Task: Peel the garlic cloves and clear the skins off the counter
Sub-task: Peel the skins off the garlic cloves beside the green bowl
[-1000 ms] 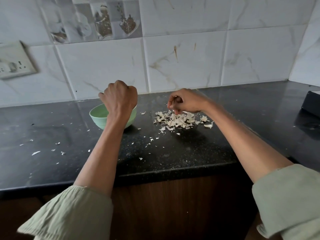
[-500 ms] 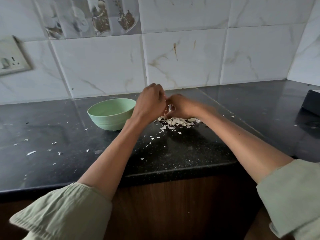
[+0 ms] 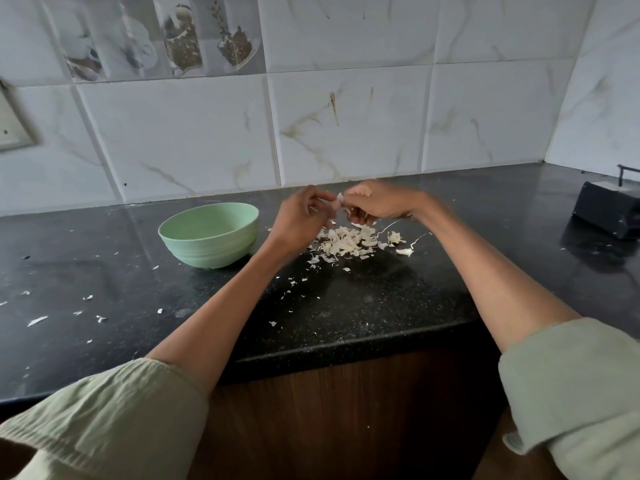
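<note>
Mid-peel, left hand [image 3: 300,221] and right hand [image 3: 377,203] both pinch what looks like a garlic clove [image 3: 338,199] above the skins [image 3: 349,241], right of bowl [image 3: 209,233]; next, strip skin, drop clove.

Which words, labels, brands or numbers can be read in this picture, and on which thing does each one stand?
No readable text.
Pale green round bowl: plain, no label.
Black box at the right edge: no marking can be made out.
Picture tiles with cups and jars on the wall: images only, blurred.
Beige wall switch plate: no print can be made out.
</note>
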Demonstrator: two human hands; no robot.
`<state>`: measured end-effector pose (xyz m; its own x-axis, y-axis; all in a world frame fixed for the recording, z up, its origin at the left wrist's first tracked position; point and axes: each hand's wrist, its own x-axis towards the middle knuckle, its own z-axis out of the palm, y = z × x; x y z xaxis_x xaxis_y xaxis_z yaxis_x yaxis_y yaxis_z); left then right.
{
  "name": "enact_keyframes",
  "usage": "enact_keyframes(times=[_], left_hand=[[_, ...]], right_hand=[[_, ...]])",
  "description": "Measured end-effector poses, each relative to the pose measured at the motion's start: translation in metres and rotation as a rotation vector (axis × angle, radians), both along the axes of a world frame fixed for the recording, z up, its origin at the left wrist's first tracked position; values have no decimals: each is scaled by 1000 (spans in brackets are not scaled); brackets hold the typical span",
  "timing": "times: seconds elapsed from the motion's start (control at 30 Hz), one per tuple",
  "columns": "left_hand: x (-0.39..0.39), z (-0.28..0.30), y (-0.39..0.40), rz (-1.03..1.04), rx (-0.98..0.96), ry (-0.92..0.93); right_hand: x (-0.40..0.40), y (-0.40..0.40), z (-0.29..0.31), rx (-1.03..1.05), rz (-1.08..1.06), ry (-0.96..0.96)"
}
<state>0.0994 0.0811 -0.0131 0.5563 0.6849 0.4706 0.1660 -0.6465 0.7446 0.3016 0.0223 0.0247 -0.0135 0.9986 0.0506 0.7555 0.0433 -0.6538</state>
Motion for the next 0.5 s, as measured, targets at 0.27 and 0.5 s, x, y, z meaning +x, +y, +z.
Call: enact_keyframes(times=[0.27,0.5], left_hand=[[0,4,-6,35,65,-90],[-3,5,-2,124,-74,-187]], right_hand=[[-2,0,0,-54,84,235],[-7,0,1,120,21,162]])
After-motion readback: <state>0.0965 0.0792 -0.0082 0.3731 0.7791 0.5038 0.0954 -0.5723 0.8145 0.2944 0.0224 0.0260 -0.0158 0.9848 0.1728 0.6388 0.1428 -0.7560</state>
